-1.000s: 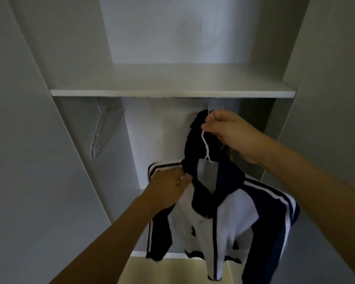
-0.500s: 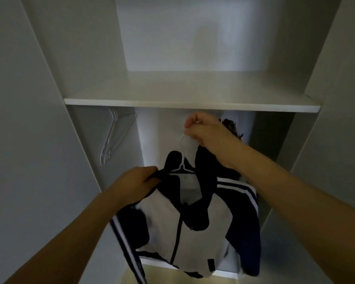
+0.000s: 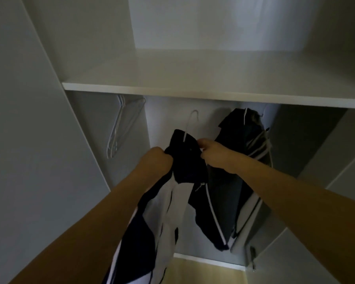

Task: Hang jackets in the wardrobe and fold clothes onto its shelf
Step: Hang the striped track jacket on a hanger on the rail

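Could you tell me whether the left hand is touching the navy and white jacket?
Touching. The head view shows the left hand gripping the navy and white jacket at its collar.

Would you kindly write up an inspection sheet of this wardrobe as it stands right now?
Surface: the white shelf shows no clothes in view.
Job's things: the navy and white jacket is on a white hanger, whose hook rises toward the underside of the shelf; whether it is hooked on cannot be told. A dark jacket hangs to its right.
Clutter: spare hangers hang at the left.
Grippers: the left hand grips the jacket's collar; the right hand pinches its other side.
Cables: nothing seen.
Surroundings: grey wardrobe walls, pale floor below.
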Motion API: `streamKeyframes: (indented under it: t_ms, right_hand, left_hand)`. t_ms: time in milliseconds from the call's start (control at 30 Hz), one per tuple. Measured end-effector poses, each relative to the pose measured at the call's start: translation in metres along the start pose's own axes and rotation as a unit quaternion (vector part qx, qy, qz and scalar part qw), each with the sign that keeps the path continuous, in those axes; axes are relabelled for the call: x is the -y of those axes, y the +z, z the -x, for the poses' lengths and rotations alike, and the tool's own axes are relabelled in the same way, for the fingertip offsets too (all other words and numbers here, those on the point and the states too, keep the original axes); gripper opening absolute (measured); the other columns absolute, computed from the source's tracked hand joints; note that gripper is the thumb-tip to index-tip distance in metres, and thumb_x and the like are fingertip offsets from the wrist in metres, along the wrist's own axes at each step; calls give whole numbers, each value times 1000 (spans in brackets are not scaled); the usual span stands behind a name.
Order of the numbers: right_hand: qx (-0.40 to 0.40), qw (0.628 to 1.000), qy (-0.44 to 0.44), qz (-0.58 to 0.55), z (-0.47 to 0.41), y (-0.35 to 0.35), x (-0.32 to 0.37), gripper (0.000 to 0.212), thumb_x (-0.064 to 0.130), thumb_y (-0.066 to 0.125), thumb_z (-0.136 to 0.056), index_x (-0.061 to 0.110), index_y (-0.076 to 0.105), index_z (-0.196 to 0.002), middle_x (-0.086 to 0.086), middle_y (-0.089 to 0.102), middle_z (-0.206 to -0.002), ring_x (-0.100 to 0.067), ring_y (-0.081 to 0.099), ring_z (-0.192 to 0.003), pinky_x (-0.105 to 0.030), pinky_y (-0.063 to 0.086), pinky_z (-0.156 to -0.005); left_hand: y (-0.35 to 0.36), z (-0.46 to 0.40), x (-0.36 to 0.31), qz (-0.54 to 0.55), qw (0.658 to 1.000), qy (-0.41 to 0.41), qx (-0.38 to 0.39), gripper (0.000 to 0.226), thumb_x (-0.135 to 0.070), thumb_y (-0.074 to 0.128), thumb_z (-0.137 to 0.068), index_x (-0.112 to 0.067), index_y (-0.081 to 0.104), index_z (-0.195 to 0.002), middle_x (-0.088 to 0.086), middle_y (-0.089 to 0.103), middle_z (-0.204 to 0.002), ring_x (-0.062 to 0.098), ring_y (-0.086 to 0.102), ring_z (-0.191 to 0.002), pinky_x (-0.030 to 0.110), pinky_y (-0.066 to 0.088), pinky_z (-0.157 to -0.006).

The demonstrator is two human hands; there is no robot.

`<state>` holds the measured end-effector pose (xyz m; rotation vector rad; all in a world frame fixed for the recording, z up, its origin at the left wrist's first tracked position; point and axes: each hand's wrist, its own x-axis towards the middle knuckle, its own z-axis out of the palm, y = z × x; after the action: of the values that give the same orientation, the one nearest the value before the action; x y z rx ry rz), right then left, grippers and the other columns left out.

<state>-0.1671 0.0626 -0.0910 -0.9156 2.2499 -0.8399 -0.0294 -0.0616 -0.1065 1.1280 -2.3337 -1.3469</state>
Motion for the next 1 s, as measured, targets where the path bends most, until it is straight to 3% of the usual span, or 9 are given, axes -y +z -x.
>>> streamKeyframes:
  t_ms: [67,167,233,433,533,633,733,867,1000]
  right_hand:
    - [-29,999,16,-29,-17,-9,7,40,-9,37,-94,-9,50,-132,-27,52,-132,-41,51,-120,-45,42,-104]
    - [-67,995,42,-56,-44,-26,9,35,-5,37,-96,-6,56,-125,-25,58,-124,-40,55,-114,-45,46,-99]
    - [-72,994,60,-51,-63,-33,1,35,-4,36,-97,-6,54,-127,-25,56,-127,-40,54,-116,-46,45,-101]
    - [-88,976,66,-188,-110,-48,-42,40,9,38,-102,15,47,-141,-10,56,-133,-27,57,-114,-36,50,-96]
    - [-124,963,75,-229,-130,-66,-72,34,21,43,-102,15,53,-134,-5,61,-119,-18,61,-96,-25,52,-74]
    - [-154,941,68,-293,-153,-82,-96,23,22,44,-102,15,60,-117,-8,58,-129,-21,61,-103,-27,52,-81]
    - [-188,910,51,-366,-169,-91,-109,32,16,39,-103,4,53,-130,-9,54,-132,-26,59,-107,-32,49,-84]
    - [-196,880,51,-429,-181,-100,-124,33,19,41,-102,12,67,-82,-5,65,-85,-13,65,-63,-24,53,-59]
    - [-181,871,60,-453,-176,-107,-130,26,13,40,-101,7,62,-90,-9,63,-95,-19,65,-79,-25,52,-54]
  left_hand:
    - [8,-15,-13,-76,997,17,7,36,0,38,-102,-16,43,-70,18,61,-121,26,58,-112,26,39,-94]
    - [16,-34,-29,94,987,121,49,65,21,59,-80,-26,19,-58,18,63,-76,18,63,-68,14,40,-55]
    - [26,-65,-25,117,989,82,28,51,11,49,-87,-25,26,-59,4,41,-60,11,38,-51,11,27,-38]
    - [74,-115,-34,86,986,138,29,40,2,41,-93,-20,29,-62,0,36,-61,8,34,-54,12,29,-43]
    - [105,-135,-41,119,980,162,6,41,4,41,-93,-19,29,-61,-2,35,-60,7,32,-53,10,28,-40]
    - [132,-149,-48,145,969,200,-30,42,5,41,-92,-19,30,-61,-2,35,-60,6,31,-53,10,31,-42]
    - [155,-161,-54,159,958,230,-62,40,7,40,-92,-19,31,-62,-3,37,-61,4,32,-53,9,33,-45]
    - [176,-178,-62,150,957,239,-65,37,6,40,-91,-18,33,-64,-3,39,-62,4,34,-53,8,34,-44]
    - [192,-197,-66,111,973,199,-44,35,1,40,-93,-17,33,-64,-2,41,-66,5,38,-56,10,32,-41]
